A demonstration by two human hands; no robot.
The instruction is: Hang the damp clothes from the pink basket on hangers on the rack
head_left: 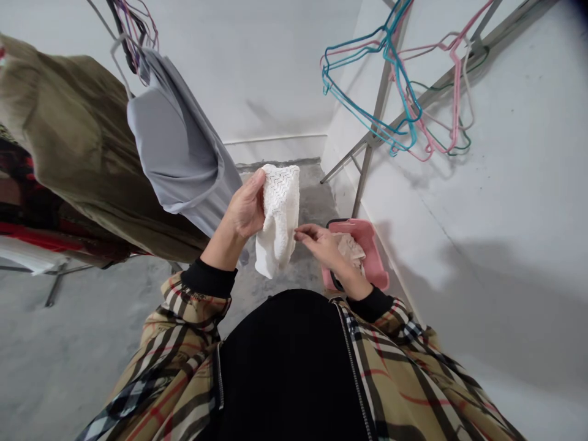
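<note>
My left hand is closed around the top of a white knitted garment, which hangs down in front of me. My right hand reaches toward the garment's lower right edge, fingers pinched at or just beside the fabric. Both hands are at chest height above the grey concrete floor. I wear a checked tan jacket over a black top.
A grey garment and an olive one hang on a rack at the left. Several empty wire hangers, blue and pink, hang on a metal rack at the upper right. A pink basket holding cloth sits by the white wall.
</note>
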